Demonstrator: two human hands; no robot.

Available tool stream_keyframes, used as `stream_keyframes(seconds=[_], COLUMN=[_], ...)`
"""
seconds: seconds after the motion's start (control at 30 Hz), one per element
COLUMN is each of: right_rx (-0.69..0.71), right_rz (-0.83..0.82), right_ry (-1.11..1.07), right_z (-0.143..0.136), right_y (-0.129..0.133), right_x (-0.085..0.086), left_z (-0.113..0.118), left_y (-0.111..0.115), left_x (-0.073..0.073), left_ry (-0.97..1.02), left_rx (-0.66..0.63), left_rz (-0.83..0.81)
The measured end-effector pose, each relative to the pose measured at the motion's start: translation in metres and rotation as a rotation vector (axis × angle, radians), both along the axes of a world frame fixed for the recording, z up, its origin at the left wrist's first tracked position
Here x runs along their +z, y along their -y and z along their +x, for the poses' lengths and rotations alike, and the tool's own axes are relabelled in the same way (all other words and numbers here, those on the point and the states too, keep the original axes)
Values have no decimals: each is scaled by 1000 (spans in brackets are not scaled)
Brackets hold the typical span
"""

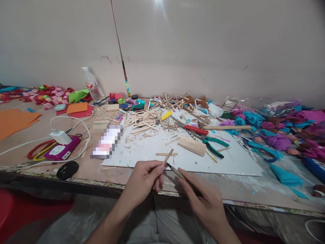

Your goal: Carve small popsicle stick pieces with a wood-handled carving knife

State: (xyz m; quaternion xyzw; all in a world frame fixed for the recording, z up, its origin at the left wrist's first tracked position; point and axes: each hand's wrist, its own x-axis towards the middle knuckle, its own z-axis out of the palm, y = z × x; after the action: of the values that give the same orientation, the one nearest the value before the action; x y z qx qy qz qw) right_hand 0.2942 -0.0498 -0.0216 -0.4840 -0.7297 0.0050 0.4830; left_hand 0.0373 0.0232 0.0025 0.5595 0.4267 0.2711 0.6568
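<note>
My left hand pinches a wooden craft stick between thumb and fingers, its far end pointing up and away. In my right hand is a carving knife with a pale handle; its dark blade meets the stick close to my left thumb. Both hands are just over the table's front edge. Beyond them, another craft stick lies on the white board. To the right on the board rest a wooden block and green-handled pliers.
A pile of wooden sticks covers the board's back. Red-handled pliers lie behind the block. Leftward are a pixelated screen, a purple power strip with cables and a black lid. A water bottle stands by the wall.
</note>
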Motion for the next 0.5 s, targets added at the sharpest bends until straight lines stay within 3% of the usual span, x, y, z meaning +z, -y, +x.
stream_keyframes(seconds=[0.5], right_rx=[14], right_rz=[17], right_ry=[32], right_z=[-2], right_y=[0], right_x=[-5], left_z=[6], left_y=[6], left_x=[4], left_ry=[-106], left_rx=[77], left_rz=[50])
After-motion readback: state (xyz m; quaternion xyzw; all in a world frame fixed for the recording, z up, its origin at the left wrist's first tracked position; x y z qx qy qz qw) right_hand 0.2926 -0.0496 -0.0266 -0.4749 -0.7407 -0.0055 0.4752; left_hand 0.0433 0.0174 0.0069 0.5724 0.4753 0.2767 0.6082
